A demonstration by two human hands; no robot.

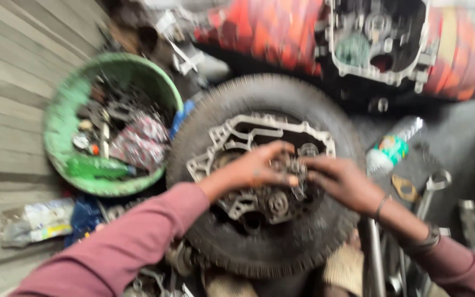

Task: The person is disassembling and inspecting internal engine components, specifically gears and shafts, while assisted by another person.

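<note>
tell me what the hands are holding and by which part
Both hands, left hand and right hand, meet on a small gear cluster in the engine case lying on the tyre. Blur hides the exact grip.

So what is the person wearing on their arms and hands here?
Both arms are in long maroon sleeves, pushed back from the wrists. The left hand is bare. The right hand is bare too, with a thin dark band at the wrist and a second bangle by the cuff.

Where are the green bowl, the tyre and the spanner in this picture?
green bowl [61, 118]: head view, on its left inner wall.
tyre [281, 250]: head view, on the lower tread.
spanner [434, 184]: head view, on its open-ended head, right of the right hand [344, 184].
</note>
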